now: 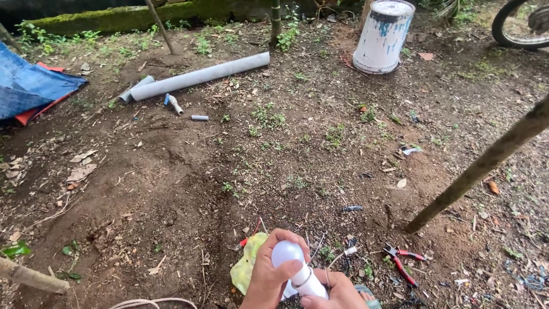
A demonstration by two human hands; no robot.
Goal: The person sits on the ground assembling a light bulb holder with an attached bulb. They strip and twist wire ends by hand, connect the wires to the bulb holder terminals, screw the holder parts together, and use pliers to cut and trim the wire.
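Observation:
My left hand (pixel 270 274) wraps its fingers over the round top of a white light bulb (pixel 287 253) at the bottom middle of the view. My right hand (pixel 337 292) grips the white socket or base (pixel 309 283) under the bulb, mostly cut off by the frame's lower edge. A yellow-green plastic bag (pixel 246 264) lies on the dirt just left of my hands. Thin wires (pixel 334 257) run from the base toward the right.
Red-handled pliers (pixel 403 260) lie on the soil to the right. A grey plastic pipe (pixel 200 76) and short pipe pieces lie farther off. An upturned white bucket (pixel 382 35), a slanting pole (pixel 486 163), a blue tarp (pixel 31 86) and a bicycle wheel (pixel 517 26) ring the ground.

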